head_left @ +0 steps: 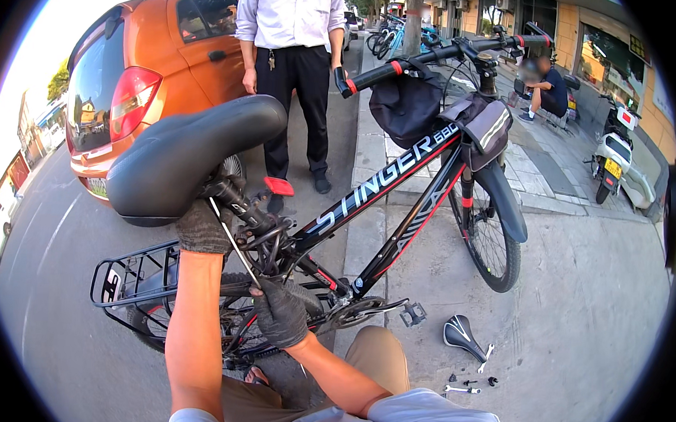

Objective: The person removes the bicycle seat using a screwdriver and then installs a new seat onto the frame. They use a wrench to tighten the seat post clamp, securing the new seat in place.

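A black bicycle (395,187) with white and red markings stands in front of me. My left hand (203,229), in a dark grey glove, is closed under the wide black saddle (191,150); its fingertips are hidden. A thin silver rod (236,245) slants down from beside that hand, past the seat post (241,206). My right hand (278,317), also gloved, is closed around the rod's lower end, with the thumb along it. The rear rack (138,275) juts out left of my left forearm, above the rear wheel.
On the pavement at right lie a small black-and-white saddle (460,334), two wrenches (462,389) and several small dark parts (469,382). A person (291,60) stands beyond the bike, beside an orange car (153,78). Another person (550,92) sits near a parked scooter (615,150).
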`<move>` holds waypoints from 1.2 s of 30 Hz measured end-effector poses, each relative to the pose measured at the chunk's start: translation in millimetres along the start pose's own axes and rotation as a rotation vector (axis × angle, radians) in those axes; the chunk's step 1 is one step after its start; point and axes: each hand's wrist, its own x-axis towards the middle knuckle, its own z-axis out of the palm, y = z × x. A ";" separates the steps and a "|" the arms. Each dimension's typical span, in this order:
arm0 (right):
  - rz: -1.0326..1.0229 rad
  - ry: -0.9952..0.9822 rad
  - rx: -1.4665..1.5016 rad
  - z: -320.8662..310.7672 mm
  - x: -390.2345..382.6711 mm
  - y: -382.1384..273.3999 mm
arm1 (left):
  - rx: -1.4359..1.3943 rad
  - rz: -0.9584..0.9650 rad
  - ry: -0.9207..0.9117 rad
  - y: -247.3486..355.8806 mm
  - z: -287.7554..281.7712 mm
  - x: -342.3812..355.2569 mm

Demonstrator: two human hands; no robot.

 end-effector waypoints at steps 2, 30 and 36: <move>0.203 -0.069 0.195 3.0 -4.2 -2.1 | 0.038 0.016 -0.043 0.8 -1.1 0.3; -0.106 -0.006 -0.039 -5.2 7.5 14.0 | 0.050 -0.111 -0.140 8.5 -1.4 1.0; 0.364 -0.055 0.393 0.1 1.3 8.1 | 0.014 -0.077 -0.052 7.3 1.9 2.1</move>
